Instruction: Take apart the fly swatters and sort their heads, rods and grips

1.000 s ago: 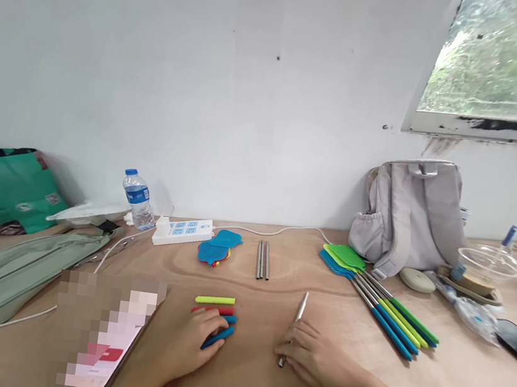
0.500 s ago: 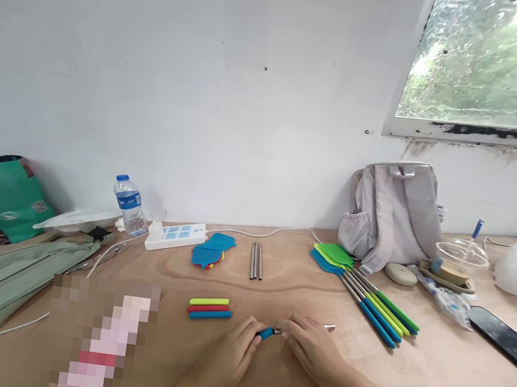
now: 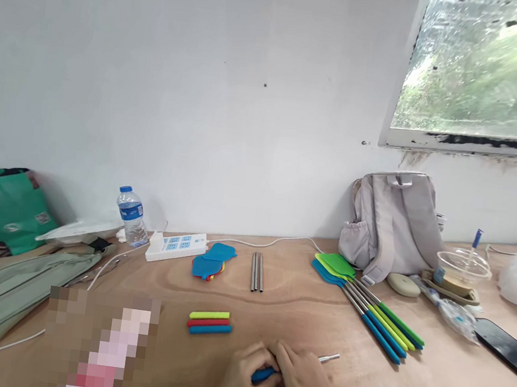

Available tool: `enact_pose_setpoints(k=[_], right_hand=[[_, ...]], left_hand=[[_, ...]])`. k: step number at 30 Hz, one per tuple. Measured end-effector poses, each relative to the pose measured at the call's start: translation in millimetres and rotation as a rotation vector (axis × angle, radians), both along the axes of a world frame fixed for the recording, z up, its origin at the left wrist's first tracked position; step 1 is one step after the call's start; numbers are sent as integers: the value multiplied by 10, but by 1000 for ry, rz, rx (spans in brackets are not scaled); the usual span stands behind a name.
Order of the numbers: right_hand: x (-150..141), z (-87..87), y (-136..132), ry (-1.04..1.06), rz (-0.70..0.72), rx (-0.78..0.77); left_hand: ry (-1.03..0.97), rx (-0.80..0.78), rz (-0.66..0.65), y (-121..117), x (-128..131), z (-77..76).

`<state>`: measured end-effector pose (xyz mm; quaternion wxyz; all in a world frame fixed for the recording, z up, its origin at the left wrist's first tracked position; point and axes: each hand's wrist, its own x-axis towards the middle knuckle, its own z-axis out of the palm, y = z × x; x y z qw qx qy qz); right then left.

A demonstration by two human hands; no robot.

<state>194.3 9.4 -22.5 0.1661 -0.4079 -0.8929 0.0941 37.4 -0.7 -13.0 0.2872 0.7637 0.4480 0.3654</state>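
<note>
My left hand (image 3: pixel 247 379) is closed round a blue handle sleeve (image 3: pixel 262 375). Right beside it, my right hand (image 3: pixel 303 380) grips a thin metal rod (image 3: pixel 329 358), whose tip sticks out to the right. The two hands touch, and the joint between sleeve and rod is hidden by fingers. Just beyond them lie a yellow, a red and a blue handle sleeve (image 3: pixel 209 329) side by side. Several metal rods (image 3: pixel 258 273) lie farther back. Left of these is a stack of flat fly swatter heads (image 3: pixel 215 261), blue on top.
Several put-together fly swatters (image 3: pixel 374 310) lie at the right, beside a grey backpack (image 3: pixel 392 227). A phone (image 3: pixel 509 350), a plastic cup (image 3: pixel 460 274) and a beige case (image 3: pixel 403 285) are farther right. A power strip (image 3: pixel 176 247), a water bottle (image 3: pixel 132 215) and green cloth (image 3: pixel 3 287) occupy the left.
Both hands have come closer together and lower in view, so less of the blue sleeve shows. The metal that showed between the hands is now covered. The whole view has shifted slightly.
</note>
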Motion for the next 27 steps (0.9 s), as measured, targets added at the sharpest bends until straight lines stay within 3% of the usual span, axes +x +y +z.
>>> enact_pose_setpoints(k=[4,11,17,22,27], right_hand=[[-122,-41,-18,16,-95,-14],[-198,-49,48,-53,-142,-122],[-265,-130,86,-83,-155,-67],[-230,-48,117,-14,-85,-89],[-15,49,187,32,-96,-72]], left_hand=[[-54,24,7,-35,99,-41],[-47,36,-13,0,109,-165],[-15,59,-4,52,69,-223],[57,126,-31,94,-42,-196],[140,304,72,144,-263,-241]])
